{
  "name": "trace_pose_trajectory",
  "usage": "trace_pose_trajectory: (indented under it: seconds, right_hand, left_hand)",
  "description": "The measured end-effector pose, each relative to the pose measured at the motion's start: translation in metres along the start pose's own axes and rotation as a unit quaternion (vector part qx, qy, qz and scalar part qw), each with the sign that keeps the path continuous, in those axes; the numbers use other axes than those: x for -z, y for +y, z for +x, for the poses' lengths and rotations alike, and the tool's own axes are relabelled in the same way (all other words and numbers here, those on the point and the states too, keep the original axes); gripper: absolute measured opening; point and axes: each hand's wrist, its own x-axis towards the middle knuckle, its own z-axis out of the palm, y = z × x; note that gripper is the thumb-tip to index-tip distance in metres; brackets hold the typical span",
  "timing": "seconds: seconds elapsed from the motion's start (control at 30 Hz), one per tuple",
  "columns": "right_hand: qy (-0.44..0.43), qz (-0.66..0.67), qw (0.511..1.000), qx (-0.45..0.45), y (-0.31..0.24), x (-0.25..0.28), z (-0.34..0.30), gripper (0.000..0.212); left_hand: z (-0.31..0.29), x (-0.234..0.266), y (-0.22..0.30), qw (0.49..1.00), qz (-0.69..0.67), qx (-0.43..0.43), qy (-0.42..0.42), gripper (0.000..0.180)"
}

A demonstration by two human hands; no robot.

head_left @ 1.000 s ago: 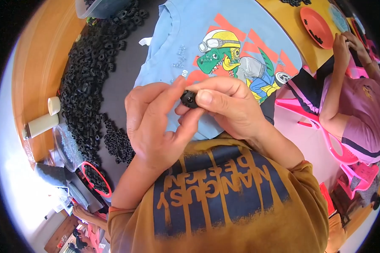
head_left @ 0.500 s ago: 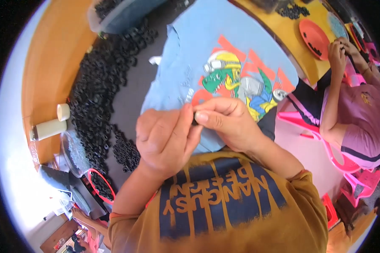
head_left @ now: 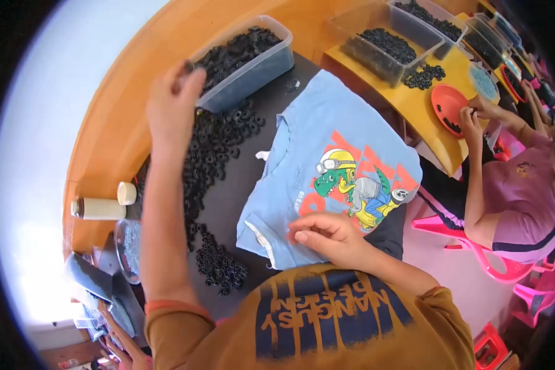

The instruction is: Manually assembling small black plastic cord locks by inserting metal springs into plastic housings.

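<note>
My left hand [head_left: 176,98] is raised at the near left end of a clear plastic bin [head_left: 253,79] heaped with small black parts [head_left: 237,52]. Its thumb and fingers look apart, slightly blurred, with no part clearly visible in them. Over the near part of a light-blue T-shirt [head_left: 305,132] with a cartoon crocodile print, my right hand [head_left: 330,237] hovers with thumb and forefinger a little apart. Nothing shows between them. Black ring-shaped parts [head_left: 213,154] lie in a long pile beside the shirt, partly behind my left forearm. A neater cluster of black parts [head_left: 221,265] sits nearer me.
A cream bottle [head_left: 102,208] and its cup-like cap [head_left: 126,193] stand at left, near a clear round tray [head_left: 128,250]. At right, a co-worker's hands [head_left: 478,112] work by a red plate [head_left: 447,105] on a yellow table [head_left: 376,77]. Pink stools [head_left: 487,259] stand below.
My hands, which were together around a small dark part, have separated. The left has moved up to the bin; the right stays over the shirt. The view has shifted, showing more of the bins.
</note>
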Motion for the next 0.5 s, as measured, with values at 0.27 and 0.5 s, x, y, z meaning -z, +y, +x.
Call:
trace_pose_trajectory:
  seconds: [0.27, 0.5]
  right_hand:
    - [0.038, -0.008, 0.999, 0.036, 0.000, 0.000, 0.008, 0.016]
    - [0.040, -0.030, 0.999, -0.020, -0.003, -0.009, 0.010, 0.019]
  left_hand:
    - [-0.042, 0.026, -0.003, 0.986, -0.109, 0.085, -0.098, 0.042]
    - [-0.177, 0.097, -0.066, 0.978, 0.090, 0.114, -0.152, 0.021]
